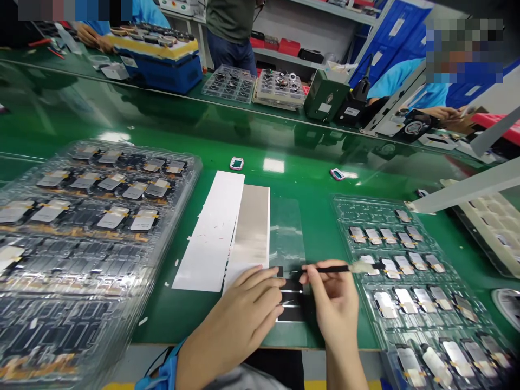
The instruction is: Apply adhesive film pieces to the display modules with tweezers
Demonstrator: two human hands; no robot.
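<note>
My left hand [247, 309] lies flat with its fingers stretched out. It rests on the lower end of a grey-beige sheet [252, 227], its fingertips at black strips [293, 313] on a clear film [286, 227]. Between thumb and fingers of my right hand [335, 303] is a slim black tool [333, 268] with a pale, wrapped-looking section. Its left end points toward the black strips; the exact kind of tool cannot be made out. Left of the grey-beige sheet is a white sheet [211, 233] with small scraps on it.
On the left, stacked clear trays [162, 254] hold display-like parts. Another clear tray [345, 227] of small silvery parts stands close by my right hand. Two small framed parts, one left [236, 163] and one right [337, 174], lie farther back. A white bar [467, 187] juts in from the right.
</note>
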